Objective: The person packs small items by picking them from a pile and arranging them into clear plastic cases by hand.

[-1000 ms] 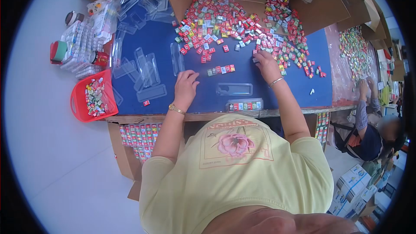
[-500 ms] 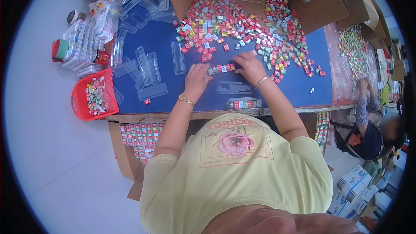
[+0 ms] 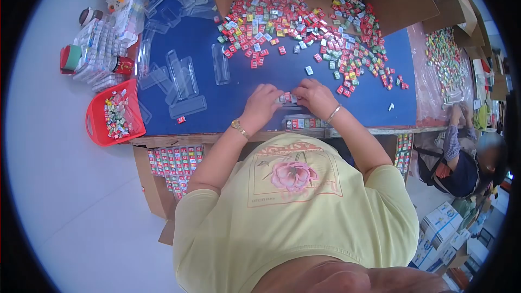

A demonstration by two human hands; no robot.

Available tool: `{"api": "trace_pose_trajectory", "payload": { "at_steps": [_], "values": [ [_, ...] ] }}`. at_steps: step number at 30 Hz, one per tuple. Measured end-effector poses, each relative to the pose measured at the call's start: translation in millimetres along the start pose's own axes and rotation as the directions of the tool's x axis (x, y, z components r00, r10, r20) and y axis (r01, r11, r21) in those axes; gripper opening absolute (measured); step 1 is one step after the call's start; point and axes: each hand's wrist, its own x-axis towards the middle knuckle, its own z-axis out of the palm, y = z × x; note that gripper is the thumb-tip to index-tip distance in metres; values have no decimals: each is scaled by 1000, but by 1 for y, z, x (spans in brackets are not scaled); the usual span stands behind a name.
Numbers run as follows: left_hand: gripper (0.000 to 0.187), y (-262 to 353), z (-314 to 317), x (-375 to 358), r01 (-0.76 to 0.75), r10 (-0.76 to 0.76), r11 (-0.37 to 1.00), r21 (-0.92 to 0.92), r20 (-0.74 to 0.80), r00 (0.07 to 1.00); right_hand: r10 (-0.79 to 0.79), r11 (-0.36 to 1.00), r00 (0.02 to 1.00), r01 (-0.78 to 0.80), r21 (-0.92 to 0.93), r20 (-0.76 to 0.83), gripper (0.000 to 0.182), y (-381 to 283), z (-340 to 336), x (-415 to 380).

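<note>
My left hand (image 3: 261, 104) and my right hand (image 3: 318, 99) are closed on opposite ends of a short row of small wrapped blocks (image 3: 287, 97), pressing it together. The blocks have red, white and green wrappers; my fingers cover the row's ends. Just under the row lies a clear plastic tray (image 3: 293, 107), mostly hidden by my hands. Nearer the table edge sits another clear tray filled with a row of blocks (image 3: 305, 123). A single loose block (image 3: 309, 70) lies beyond my right hand.
A large heap of loose blocks (image 3: 304, 16) spills from a cardboard box (image 3: 404, 2). Clear trays (image 3: 187, 107) lie scattered at left, beside a red basket (image 3: 96, 122) holding more blocks. Packed blocks fill a carton (image 3: 154, 184) below the table. Another person (image 3: 461, 157) works at right.
Both hands have drawn toward my body with the row of blocks, from beyond the clear tray to over it. They are closer together. A loose block now shows where my right hand was.
</note>
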Motion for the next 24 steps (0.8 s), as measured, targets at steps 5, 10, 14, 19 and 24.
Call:
{"api": "trace_pose_trajectory", "payload": {
  "at_steps": [5, 10, 14, 19, 24],
  "values": [
    [27, 5, 11, 0, -126, 117, 990, -65, -117, 986, 178, 976, 983, -170, 134, -53, 29, 8, -1, -33],
    [15, -11, 20, 5, -157, 160, 987, 34, -76, 984, 195, 980, 974, -187, 71, -120, 17, 24, 9, -39],
    [14, -13, 23, 8, -157, 164, 985, 66, -118, 979, 158, 987, 967, -152, 46, -197, 9, 26, 12, -36],
    [12, -9, 25, 2, -158, 170, 984, 82, -160, 972, 28, 989, 982, 0, 151, -187, 8, 13, 9, -24],
    [21, -9, 13, -8, -74, 77, 997, 21, -231, 970, 60, 996, 996, -55, 70, -67, 14, 13, 3, -13]
  ]
}}
